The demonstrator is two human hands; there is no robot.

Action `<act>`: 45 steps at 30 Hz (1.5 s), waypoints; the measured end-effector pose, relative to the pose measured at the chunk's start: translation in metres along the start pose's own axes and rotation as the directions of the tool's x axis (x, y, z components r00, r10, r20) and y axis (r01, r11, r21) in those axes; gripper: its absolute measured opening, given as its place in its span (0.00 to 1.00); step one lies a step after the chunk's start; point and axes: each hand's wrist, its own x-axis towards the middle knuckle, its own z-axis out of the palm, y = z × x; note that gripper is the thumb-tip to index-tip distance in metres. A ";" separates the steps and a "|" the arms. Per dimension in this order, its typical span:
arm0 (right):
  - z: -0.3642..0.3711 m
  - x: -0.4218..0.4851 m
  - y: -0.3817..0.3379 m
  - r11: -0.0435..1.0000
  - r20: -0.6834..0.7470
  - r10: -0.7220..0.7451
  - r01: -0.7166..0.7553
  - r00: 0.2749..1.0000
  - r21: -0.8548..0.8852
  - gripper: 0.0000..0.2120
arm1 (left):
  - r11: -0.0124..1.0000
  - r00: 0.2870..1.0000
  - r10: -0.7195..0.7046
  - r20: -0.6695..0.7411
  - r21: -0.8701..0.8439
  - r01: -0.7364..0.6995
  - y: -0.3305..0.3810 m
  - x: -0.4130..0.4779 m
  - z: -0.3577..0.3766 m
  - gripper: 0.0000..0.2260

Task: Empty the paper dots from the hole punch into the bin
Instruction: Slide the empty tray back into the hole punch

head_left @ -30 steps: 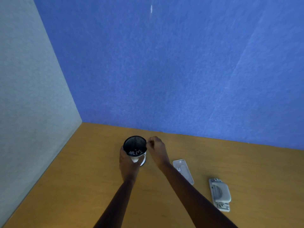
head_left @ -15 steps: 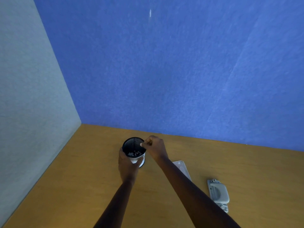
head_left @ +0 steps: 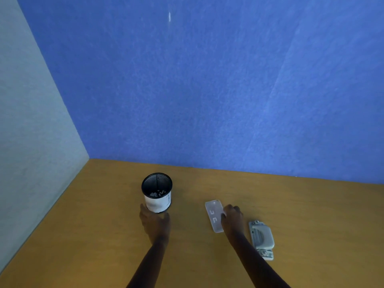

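A: Your left hand (head_left: 154, 222), fingers spread and loose, sits at the foot of the black mesh bin with a white paper liner (head_left: 157, 193); white paper dots (head_left: 158, 193) already lie inside.

B: What's left?

A: Probably refitting. Your right hand (head_left: 232, 217) presses open fingers on the translucent plastic tray cover (head_left: 214, 217); the grey hole punch (head_left: 261, 239) lies just beside your wrist.

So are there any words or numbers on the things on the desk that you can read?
No words or numbers can be read here.
White band round the black mesh bin: a thin dark mark near its right edge, too small to read.
Clear plastic tray cover: white bracket-shaped marks, moulded shapes and not letters.
Grey hole punch: no print shows; its metal end is too blurred to tell.
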 end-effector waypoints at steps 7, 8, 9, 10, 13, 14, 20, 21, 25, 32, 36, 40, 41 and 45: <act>0.002 -0.009 0.018 0.996 0.035 0.076 -0.077 0.997 0.045 0.13 | 0.998 0.998 -0.056 -0.017 0.031 0.056 -0.004 -0.031 0.017 0.28; 0.001 -0.009 0.020 0.992 0.043 0.093 -0.096 0.995 0.082 0.13 | 0.999 0.999 -0.047 0.004 0.027 0.047 -0.005 -0.034 0.019 0.26; 0.001 -0.009 0.021 0.985 0.051 0.109 -0.115 0.993 0.129 0.13 | 0.999 0.999 -0.036 0.033 0.018 0.036 -0.005 -0.037 0.022 0.24; 0.001 -0.010 0.022 0.975 0.055 0.121 -0.129 0.991 0.181 0.13 | 1.000 0.997 -0.028 0.068 0.000 0.028 -0.005 -0.039 0.024 0.22; -0.003 -0.016 0.024 0.936 0.036 0.111 -0.116 0.993 0.331 0.09 | 0.997 0.975 -0.011 0.222 -0.074 0.028 -0.002 -0.047 0.030 0.17; -0.004 -0.020 0.023 0.922 0.036 0.094 -0.101 0.995 0.373 0.08 | 0.995 0.962 -0.005 0.274 -0.091 0.032 0.000 -0.049 0.033 0.17; -0.012 -0.043 0.022 0.885 0.058 -0.019 -0.010 0.998 0.466 0.09 | 0.930 0.816 -0.113 0.567 -0.230 0.288 0.011 -0.066 0.047 0.10; -0.013 -0.046 0.023 0.878 0.054 -0.033 0.003 0.998 0.479 0.09 | 0.909 0.782 -0.119 0.612 -0.249 0.334 0.014 -0.068 0.048 0.10; -0.019 -0.054 0.024 0.862 0.097 -0.094 0.033 0.991 0.506 0.08 | 0.759 0.642 -0.018 0.766 -0.408 0.508 0.017 -0.074 0.047 0.26; -0.041 -0.040 0.064 0.992 -0.137 -0.010 0.027 0.991 0.120 0.12 | 0.603 0.568 -0.094 0.817 -0.408 0.685 0.021 -0.080 0.053 0.24; -0.047 -0.035 0.094 0.970 -0.162 0.209 -0.183 0.964 0.163 0.19 | 0.513 0.501 -0.109 0.859 -0.383 0.768 0.020 -0.079 0.046 0.31; -0.047 -0.027 0.109 0.850 -0.020 0.357 -0.316 0.934 0.421 0.21 | 0.481 0.473 -0.087 0.877 -0.378 0.791 0.019 -0.079 0.047 0.32; -0.048 -0.025 0.110 0.826 0.006 0.370 -0.332 0.929 0.456 0.20 | 0.487 0.472 -0.089 0.877 -0.375 0.789 0.019 -0.078 0.047 0.31; -0.049 -0.021 0.109 0.784 0.033 0.335 -0.298 0.942 0.544 0.13 | 0.526 0.483 -0.094 0.871 -0.368 0.767 0.018 -0.075 0.049 0.30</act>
